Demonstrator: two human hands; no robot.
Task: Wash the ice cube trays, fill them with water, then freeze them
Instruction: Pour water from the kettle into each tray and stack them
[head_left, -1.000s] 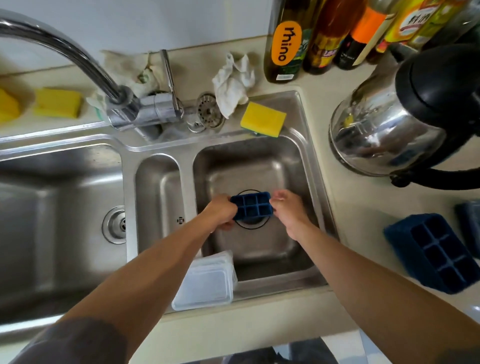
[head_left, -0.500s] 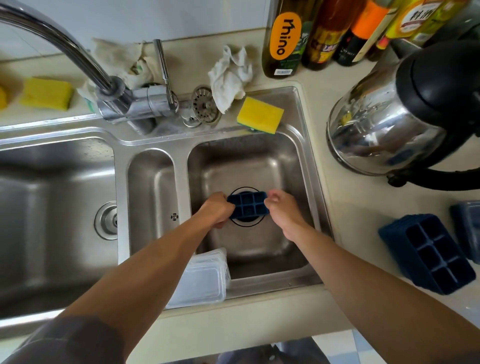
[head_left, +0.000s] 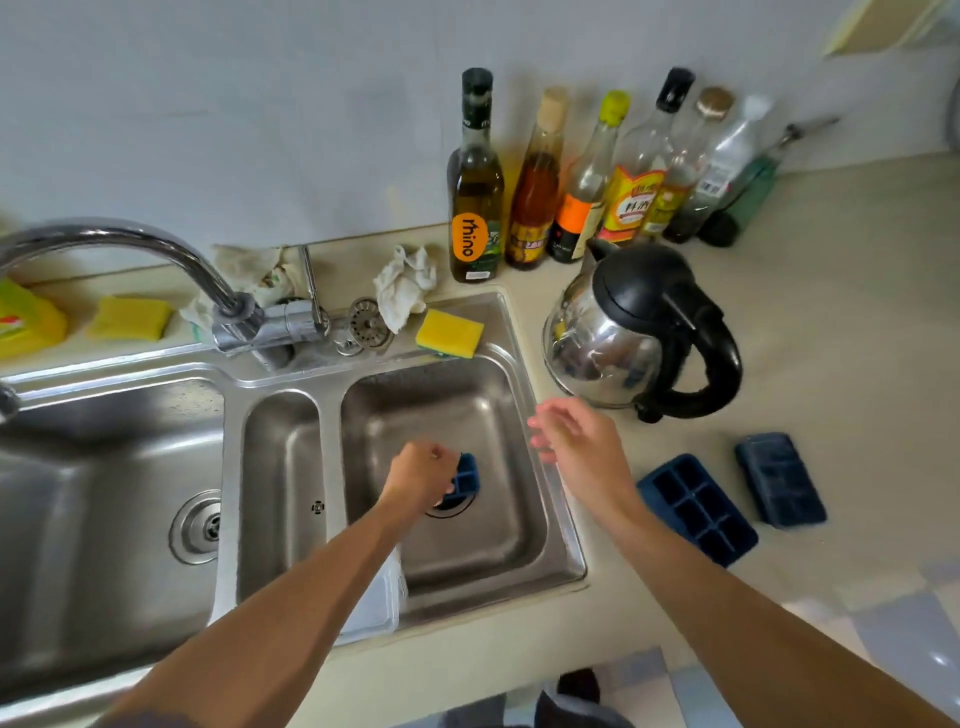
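My left hand (head_left: 421, 475) is closed around a small dark blue ice cube tray (head_left: 466, 480), held over the drain of the right sink basin (head_left: 498, 410); most of the tray is hidden behind the fist. My right hand (head_left: 574, 439) hovers empty with fingers apart above the basin's right rim. On the counter to the right lie a second blue ice cube tray (head_left: 696, 506), cells up, and a third blue ice cube tray (head_left: 779, 478) beside it. The curved faucet (head_left: 124, 244) points left, away from this basin.
A steel kettle (head_left: 639, 332) stands just right of the sink. Several bottles (head_left: 571, 171) line the wall. A yellow sponge (head_left: 449, 332) and a white rag (head_left: 402, 283) rest at the sink's back rim. Clear plastic lids (head_left: 371, 605) lie under my left forearm at the front rim.
My right hand has let go of the small tray and moved up and right toward the counter. My left hand alone keeps the tray. The view has tilted up, showing more wall and counter.
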